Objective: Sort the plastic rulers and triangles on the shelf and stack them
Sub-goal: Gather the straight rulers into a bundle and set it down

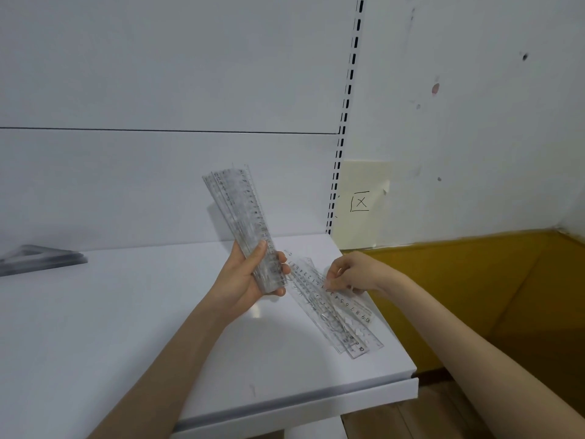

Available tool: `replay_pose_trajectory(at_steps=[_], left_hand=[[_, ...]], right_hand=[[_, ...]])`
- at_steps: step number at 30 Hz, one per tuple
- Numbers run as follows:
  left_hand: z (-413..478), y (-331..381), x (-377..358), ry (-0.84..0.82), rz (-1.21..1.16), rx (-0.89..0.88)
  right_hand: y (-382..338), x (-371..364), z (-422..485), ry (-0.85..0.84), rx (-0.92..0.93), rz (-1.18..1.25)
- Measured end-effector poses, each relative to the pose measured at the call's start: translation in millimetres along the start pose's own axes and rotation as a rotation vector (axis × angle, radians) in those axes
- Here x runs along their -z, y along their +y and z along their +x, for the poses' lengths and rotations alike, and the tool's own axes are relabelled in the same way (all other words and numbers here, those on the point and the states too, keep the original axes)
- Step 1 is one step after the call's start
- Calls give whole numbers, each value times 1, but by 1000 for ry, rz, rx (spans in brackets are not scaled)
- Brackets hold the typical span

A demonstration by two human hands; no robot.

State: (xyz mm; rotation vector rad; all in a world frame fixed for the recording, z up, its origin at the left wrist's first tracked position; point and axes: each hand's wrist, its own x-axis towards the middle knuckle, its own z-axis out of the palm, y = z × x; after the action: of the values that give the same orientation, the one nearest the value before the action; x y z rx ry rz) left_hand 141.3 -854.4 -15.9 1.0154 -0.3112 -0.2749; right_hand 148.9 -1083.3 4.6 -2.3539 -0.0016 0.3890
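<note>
My left hand [253, 280] grips the lower end of a bundle of clear plastic rulers [240, 210], which stands tilted above the white shelf [126, 312]. To its right, several loose clear rulers [332, 312] lie fanned out near the shelf's right edge. My right hand [351, 274] sits over their upper ends with its fingertips pinching one of them. A stack of clear triangles [41, 258] lies at the far left of the shelf.
The shelf's front edge [300, 407] and right edge drop off close to the loose rulers. A slotted upright [342, 122] runs up the back panel. A yellow surface [474, 296] lies to the right, and a paper note [361, 202] hangs on the wall.
</note>
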Motion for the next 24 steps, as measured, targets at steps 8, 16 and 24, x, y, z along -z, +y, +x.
replay_pose_trajectory(at_steps=[8,16,24], left_hand=[[-2,0,-3,-3,29,17],[-7,1,-8,-88,44,69],[-10,2,-8,-63,86,53]], right_hand=[[-19,24,-32,-109,279,389],[-45,8,-31,-145,374,197],[-52,25,-22,160,713,-674]])
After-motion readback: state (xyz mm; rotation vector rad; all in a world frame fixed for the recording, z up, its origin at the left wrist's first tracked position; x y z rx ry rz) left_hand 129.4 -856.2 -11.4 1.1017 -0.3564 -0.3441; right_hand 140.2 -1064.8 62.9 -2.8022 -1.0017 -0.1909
